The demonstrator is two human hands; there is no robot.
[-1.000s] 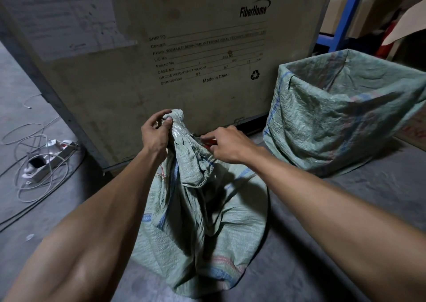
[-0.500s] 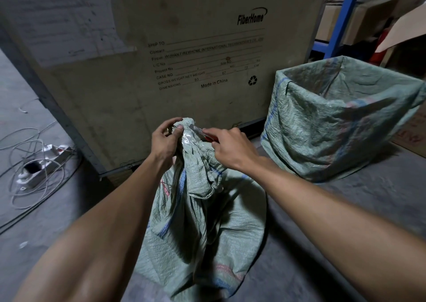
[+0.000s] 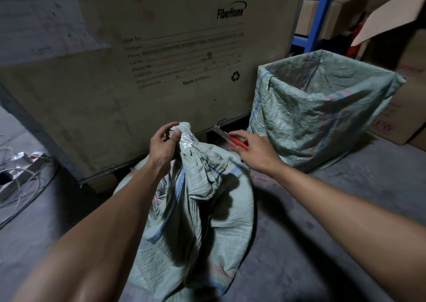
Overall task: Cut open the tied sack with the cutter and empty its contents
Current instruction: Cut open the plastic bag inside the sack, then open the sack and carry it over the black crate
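My left hand (image 3: 164,143) grips the bunched neck of the tied sack (image 3: 196,221), which stands on the floor; I can't see its contents. My right hand (image 3: 254,150) holds the red-handled cutter (image 3: 227,136) beside it. The open sack (image 3: 320,108) stands near, its inside hidden.

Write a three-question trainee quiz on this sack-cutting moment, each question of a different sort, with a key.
1. True or false: the cutter in the right hand is touching the neck of the tied sack.
2. Multiple choice: what is the left hand doing? A) resting on the floor B) gripping the sack's bunched top C) holding the cutter
3. Fill in: the open sack stands to the ___ of the tied sack.

Key
1. False: the cutter is held clear of the neck, to its right.
2. B
3. right
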